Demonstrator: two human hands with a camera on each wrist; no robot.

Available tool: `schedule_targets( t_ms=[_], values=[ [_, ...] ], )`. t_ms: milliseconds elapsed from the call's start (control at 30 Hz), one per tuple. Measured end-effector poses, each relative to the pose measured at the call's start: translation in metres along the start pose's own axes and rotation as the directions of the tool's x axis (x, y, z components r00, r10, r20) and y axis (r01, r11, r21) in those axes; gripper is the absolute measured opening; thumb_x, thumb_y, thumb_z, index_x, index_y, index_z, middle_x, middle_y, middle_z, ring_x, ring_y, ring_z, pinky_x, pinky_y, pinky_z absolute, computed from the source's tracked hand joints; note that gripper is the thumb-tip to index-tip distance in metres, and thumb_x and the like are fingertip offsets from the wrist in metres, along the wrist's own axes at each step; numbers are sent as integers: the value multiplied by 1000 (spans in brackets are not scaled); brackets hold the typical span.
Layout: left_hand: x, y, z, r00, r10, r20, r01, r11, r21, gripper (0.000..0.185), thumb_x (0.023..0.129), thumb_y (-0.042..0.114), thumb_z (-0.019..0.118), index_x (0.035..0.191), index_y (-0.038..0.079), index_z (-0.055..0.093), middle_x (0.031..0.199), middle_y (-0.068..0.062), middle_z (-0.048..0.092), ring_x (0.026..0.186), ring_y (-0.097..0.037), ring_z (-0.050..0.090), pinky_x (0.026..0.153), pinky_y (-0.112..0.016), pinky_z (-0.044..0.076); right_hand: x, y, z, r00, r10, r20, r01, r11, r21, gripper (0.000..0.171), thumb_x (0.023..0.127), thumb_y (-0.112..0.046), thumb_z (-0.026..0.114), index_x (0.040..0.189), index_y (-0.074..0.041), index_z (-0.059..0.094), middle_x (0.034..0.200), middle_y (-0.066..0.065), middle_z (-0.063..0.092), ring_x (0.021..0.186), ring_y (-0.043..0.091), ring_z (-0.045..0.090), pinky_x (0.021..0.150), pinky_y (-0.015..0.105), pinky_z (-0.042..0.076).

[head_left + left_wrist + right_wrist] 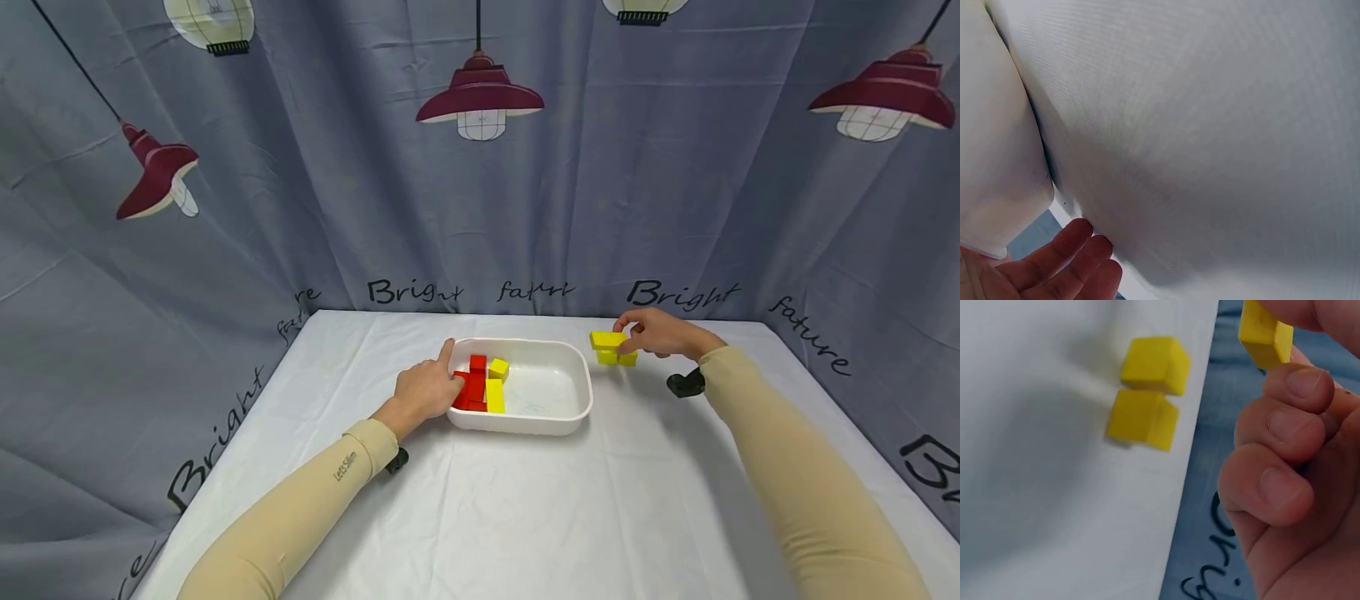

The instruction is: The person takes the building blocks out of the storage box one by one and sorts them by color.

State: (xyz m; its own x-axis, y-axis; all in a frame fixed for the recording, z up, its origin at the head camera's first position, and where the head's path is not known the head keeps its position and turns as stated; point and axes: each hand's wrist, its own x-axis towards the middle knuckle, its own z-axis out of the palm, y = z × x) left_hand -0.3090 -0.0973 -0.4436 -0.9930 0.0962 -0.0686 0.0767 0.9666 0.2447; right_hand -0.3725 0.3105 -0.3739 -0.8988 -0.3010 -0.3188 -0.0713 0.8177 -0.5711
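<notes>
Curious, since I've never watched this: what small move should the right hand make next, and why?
Probably carry the yellow rectangular block leftward over the white rectangular tray: the right hand pinches it, the tray's right side is bare, and yellow blocks lie inside.

Both sleeves [285, 518] are beige — the left bears small dark lettering [345, 467].

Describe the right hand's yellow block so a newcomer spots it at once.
On the white table, look right of the white, round-cornered tray. There, the right hand pinches an oblong yellow block: it is gripped, while the two yellow blocks nearby rest on the table.
</notes>
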Motion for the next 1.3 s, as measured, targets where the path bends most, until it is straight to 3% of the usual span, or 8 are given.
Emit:
schedule_targets(
  t_ms=[267, 467, 1000, 1300],
  values=[
    [0, 1, -2, 1000, 4, 0, -4, 1000, -6, 73, 96, 40, 44, 162, 21, 18, 105, -8, 69, 86, -23, 62, 78, -43, 53, -2, 22, -2, 999, 20, -50, -19, 1000, 18, 51, 91, -33, 72, 132, -9, 53, 92, 9, 50, 62, 16, 39, 51, 28, 33],
    [-1, 0, -2, 1000, -6, 1, 6, 1000, -10, 73, 97, 40, 45, 162, 21, 17, 111, -10, 69, 89, -25, 63, 80, -46, 53, -3, 42, -3, 992, 58, -113, -55, 998, 33, 54, 92, -36, 71, 135, -8, 53, 107, 15, 53, 72, 20, 44, 54, 29, 35],
    [-3, 3, 2, 999, -28, 14, 29, 1000, -13, 74, 97, 39, 47, 162, 21, 17, 110, -9, 68, 90, -25, 62, 84, -46, 53, -10, 93, 6, 971, 133, -201, -118, 989, 85, 56, 93, -30, 68, 137, -1, 48, 109, 22, 59, 49, 13, 31, 48, 29, 34],
    [-2, 3, -1, 1000, -19, -1, 19, 1000, -10, 74, 97, 39, 47, 162, 21, 18, 105, -8, 68, 87, -24, 62, 80, -44, 53, -10, 102, 10, 962, 176, -210, -168, 984, 53, 58, 92, -30, 66, 136, 3, 47, 117, 26, 50, 57, 16, 37, 52, 31, 37]
  ],
)
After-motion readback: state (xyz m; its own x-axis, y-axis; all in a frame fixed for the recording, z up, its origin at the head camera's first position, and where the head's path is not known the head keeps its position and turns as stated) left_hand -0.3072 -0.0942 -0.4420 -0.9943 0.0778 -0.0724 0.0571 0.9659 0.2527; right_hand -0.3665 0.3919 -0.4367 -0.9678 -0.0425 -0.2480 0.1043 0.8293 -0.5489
